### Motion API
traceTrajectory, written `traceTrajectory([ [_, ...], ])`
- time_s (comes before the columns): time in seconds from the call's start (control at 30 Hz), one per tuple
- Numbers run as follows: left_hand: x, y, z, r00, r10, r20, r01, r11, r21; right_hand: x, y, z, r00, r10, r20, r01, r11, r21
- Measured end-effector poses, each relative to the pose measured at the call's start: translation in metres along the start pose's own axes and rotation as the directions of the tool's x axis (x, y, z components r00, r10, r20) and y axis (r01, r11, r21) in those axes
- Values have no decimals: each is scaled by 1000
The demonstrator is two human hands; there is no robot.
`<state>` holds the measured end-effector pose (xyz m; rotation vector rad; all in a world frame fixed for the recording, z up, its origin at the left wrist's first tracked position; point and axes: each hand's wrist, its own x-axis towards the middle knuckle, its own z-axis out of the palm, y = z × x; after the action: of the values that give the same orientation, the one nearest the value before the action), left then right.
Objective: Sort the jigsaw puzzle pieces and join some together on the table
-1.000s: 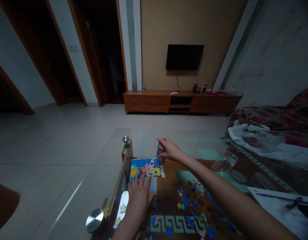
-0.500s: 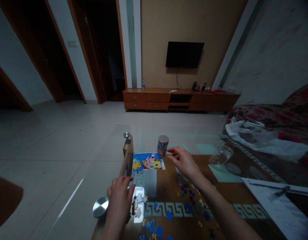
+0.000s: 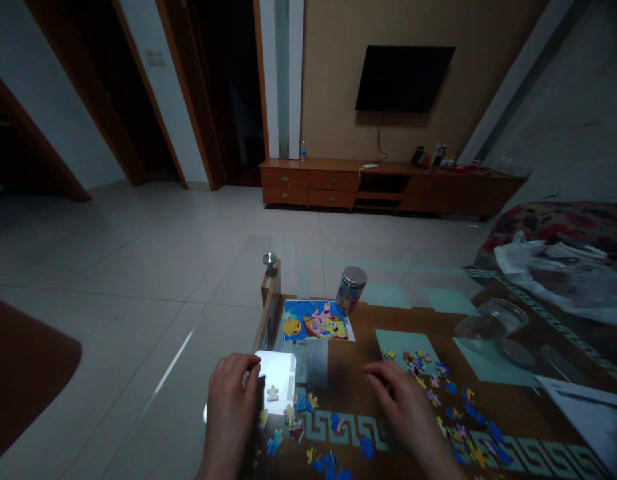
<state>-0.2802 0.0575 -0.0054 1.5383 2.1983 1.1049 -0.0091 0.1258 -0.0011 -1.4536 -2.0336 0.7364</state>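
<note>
My left hand [image 3: 231,410] rests at the table's left edge, fingers curled around the side of a white puzzle board [image 3: 278,383] that carries one pale piece. My right hand [image 3: 405,410] lies palm down on the glass table [image 3: 493,350] among several loose coloured puzzle pieces [image 3: 438,393], fingers spread, holding nothing. Beyond the board lies a cartoon reference picture [image 3: 315,321], and a small printed tin with a silver lid [image 3: 351,290] stands upright at its far right corner.
A clear glass jar [image 3: 488,323] lies on its side at the right, its lid [image 3: 513,353] beside it. White papers [image 3: 588,413] sit at the near right, a plastic bag [image 3: 553,273] on the sofa. Tiled floor lies left; a TV cabinet [image 3: 383,187] stands far back.
My right hand let go of the tin, which now stands by the picture, and drew back to the loose pieces. My left hand slid back from the picture to the white board's edge.
</note>
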Motion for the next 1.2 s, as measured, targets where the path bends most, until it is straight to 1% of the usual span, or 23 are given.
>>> traceTrajectory([
  [0.07,-4,-4,-8,1000,-1,9,1,999,38,-4,3,6,999,-27,-30,26,999,-36],
  [0.17,-7,-15,-27,999,-27,43,21,991,135,-14,3,11,994,-108,-32,107,993,-51],
  [0.27,-7,-27,-43,991,-74,108,44,964,261,-25,-3,17,982,-188,21,189,981,-50],
  [0.33,-8,-35,-47,976,-121,182,56,944,324,-29,-10,23,970,-233,73,237,970,-54],
  [0.43,-11,-42,-44,934,-192,301,82,935,344,-29,-22,33,946,-302,120,311,949,-59],
  [0.5,-12,-42,-40,910,-226,347,104,936,337,-28,-28,41,917,-371,145,382,923,-54],
  [0.57,-12,-39,-34,903,-236,359,113,936,332,-29,-31,52,872,-458,172,474,878,-68],
  [0.67,-11,-29,-26,912,-222,345,99,935,341,-31,-29,68,807,-548,222,582,801,-139],
  [0.73,-12,-21,-20,911,-218,349,87,931,355,-32,-27,75,793,-558,244,602,778,-178],
  [0.8,-13,-16,-15,911,-211,354,74,928,365,-31,-26,78,795,-556,241,601,776,-192],
  [0.93,-13,-10,-6,911,-191,366,49,931,362,-24,-26,73,790,-567,234,609,771,-187],
  [1.07,-10,-6,-4,898,-210,385,60,928,368,-20,-26,68,803,-556,216,592,787,-175],
  [1.2,-8,2,-6,886,-216,410,50,924,379,-17,-27,65,817,-541,201,569,813,-126],
])
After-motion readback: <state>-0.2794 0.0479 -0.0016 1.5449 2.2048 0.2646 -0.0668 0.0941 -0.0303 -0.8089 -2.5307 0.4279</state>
